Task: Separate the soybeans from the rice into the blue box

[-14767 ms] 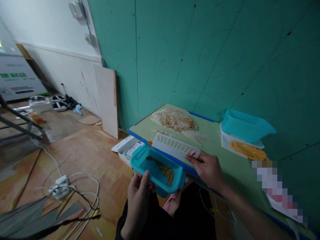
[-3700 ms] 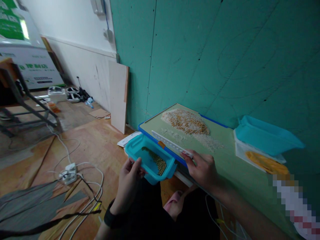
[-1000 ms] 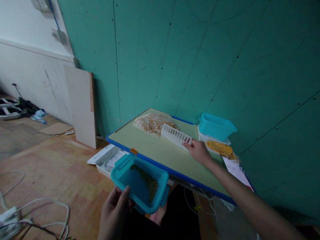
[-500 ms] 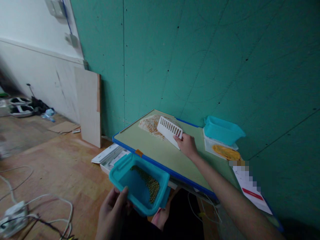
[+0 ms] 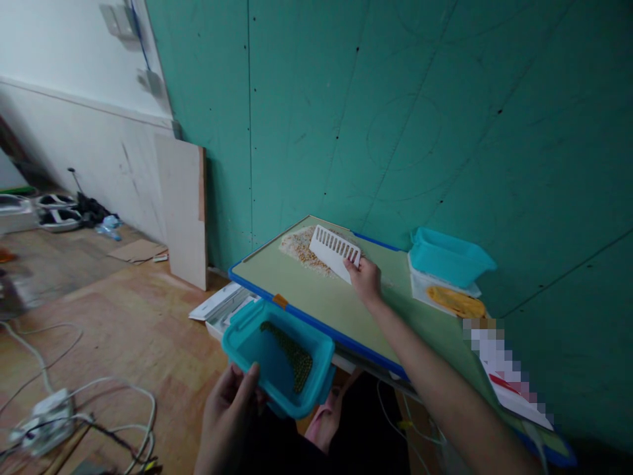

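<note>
My left hand (image 5: 232, 402) grips the near rim of a teal plastic container (image 5: 242, 340), thumb on top, holding it just off the table's front edge. Small round green beans (image 5: 297, 359) lie along the right side of its floor. Over the pale green tabletop (image 5: 306, 300), my right hand (image 5: 364, 280) is closed on a white slotted plastic scraper (image 5: 331, 254), its row of slots uppermost. The scraper is tilted and partly covers a spread pile of white and orange-yellow grains (image 5: 299, 244). Whether its lower edge touches the table I cannot tell.
On the table's right stand another teal container (image 5: 448, 257), a yellow oval item (image 5: 455, 301) and a white printed sheet (image 5: 519, 402). Green wall (image 5: 297, 132) backs the table. A white box (image 5: 217, 310) sits below its left edge; cables and a power strip (image 5: 47, 419) lie on the floor.
The view has shifted a little, moving the scene to the right. Relative to the table, the scraper in my right hand has moved slightly left and back. My left hand still holds the container.
</note>
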Motion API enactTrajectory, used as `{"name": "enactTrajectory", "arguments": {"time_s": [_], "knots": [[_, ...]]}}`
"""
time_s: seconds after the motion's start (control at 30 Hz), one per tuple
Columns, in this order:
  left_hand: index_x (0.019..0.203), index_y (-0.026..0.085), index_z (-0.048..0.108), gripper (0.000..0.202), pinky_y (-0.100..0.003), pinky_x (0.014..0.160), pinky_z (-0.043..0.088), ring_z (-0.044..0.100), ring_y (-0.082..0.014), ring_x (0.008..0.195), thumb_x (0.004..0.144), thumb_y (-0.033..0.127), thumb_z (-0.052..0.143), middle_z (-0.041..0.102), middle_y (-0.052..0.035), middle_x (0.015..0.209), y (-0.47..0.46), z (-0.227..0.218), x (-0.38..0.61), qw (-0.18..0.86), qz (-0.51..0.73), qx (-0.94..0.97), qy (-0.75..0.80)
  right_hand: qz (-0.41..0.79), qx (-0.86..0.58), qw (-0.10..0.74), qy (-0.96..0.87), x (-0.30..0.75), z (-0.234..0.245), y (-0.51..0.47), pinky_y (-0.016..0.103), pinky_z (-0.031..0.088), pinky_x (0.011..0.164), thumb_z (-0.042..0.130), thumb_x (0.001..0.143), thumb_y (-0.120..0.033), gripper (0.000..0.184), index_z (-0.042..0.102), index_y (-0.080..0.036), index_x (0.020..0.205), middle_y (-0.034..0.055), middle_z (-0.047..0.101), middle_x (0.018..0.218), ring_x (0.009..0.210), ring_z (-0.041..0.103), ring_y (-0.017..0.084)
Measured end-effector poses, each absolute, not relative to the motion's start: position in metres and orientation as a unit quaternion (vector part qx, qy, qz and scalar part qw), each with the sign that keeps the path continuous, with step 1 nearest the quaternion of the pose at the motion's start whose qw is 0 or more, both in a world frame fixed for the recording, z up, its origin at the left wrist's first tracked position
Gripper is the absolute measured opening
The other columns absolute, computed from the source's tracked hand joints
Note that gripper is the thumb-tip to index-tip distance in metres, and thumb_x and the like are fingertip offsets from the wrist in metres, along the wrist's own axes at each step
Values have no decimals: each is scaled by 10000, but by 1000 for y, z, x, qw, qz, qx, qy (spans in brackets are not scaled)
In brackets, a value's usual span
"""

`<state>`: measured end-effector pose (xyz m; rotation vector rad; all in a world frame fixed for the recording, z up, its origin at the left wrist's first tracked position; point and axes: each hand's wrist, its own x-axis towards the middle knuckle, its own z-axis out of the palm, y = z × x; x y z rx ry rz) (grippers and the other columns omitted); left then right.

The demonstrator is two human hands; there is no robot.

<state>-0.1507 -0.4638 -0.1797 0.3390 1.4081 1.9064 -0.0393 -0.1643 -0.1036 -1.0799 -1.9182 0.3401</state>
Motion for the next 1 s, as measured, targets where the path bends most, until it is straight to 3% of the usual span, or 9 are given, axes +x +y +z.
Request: {"name": "enactTrajectory", "arguments": {"time_s": [0.4,0.73,1.0], "knots": [[604,186,545,405,-206,453,385,492,-117,454,654,516,775,573,21,484,-463,-172,-149,329,740,144,569,210,-414,451,-762,-31,-104,-165,245,446,603,578,800,-437,323,688,-133,810,80,719,771,670,626,183],[689,174,604,334,-212,471,388,495,-117,494,701,471,757,560,28,546,-462,-178,-150,340,750,152,546,204,-378,428,-795,-41,-105,-171,231,408,542,571,822,-464,386,707,-107,767,64,689,650,586,598,166],[660,178,578,358,-205,450,375,471,-109,463,693,488,755,543,40,509,-463,-172,-148,333,743,152,561,260,-300,445,-802,-47,-108,-171,275,501,681,602,829,-411,281,723,-158,831,80,742,823,758,682,216]]}}
